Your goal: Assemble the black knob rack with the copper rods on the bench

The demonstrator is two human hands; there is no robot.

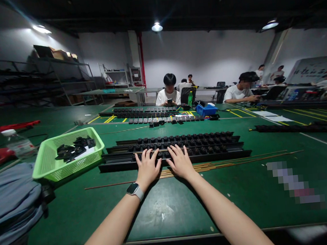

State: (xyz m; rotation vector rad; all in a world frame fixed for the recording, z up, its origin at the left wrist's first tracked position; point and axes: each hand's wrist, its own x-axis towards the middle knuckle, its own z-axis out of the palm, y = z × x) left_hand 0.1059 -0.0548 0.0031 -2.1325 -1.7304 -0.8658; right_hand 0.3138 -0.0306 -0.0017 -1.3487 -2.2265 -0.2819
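We find both hands laid flat, palms down, on the front edge of the black socket strips (180,148) that lie on the green bench (165,210). The left hand (148,166) has its fingers spread and extended over the nearest strip; its grip stands apart and clamps nothing. A watch (135,189) sits on that wrist. The right hand (180,161) lies just beside it, fingers likewise splayed on the same strip, its grip apart and closed on nothing.

The strips lie stacked in stepped rows, their long axis running left to right across the bench, parallel to its near edge. Their socket faces point upward. The heels of both hands rest over a bundle of thin brass rods (227,162), which lies just in front of the strips on the same left-to-right axis, with the rod tips reaching well out to the right.

To the left of the strips we note a green mesh basket (53,170) holding small black parts (74,147), touching or nearly touching the strips' left end; we cannot tell which. A grey cloth bundle (10,200) lies at the far left. Further strips (151,114) lie across the bench behind. A seated person (168,93) faces us beyond them, and another person (239,91) sits to the right.
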